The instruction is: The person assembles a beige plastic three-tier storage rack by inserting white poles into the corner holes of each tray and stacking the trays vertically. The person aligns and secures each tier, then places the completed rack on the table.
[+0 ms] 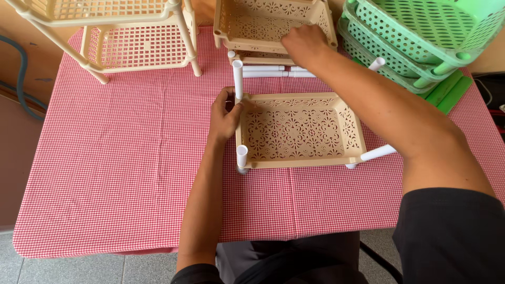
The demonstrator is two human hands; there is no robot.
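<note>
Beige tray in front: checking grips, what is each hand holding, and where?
Left hand grips the beige tray at its left rim; right hand reaches the white tubes, grip unclear.

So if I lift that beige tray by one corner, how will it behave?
The beige tray is openwork plastic, so probably light and fairly stiff, perhaps flexing slightly. The white tubes at its corners stand unevenly, one slanting, so they may slip out. The left hand steadies one corner.
</note>
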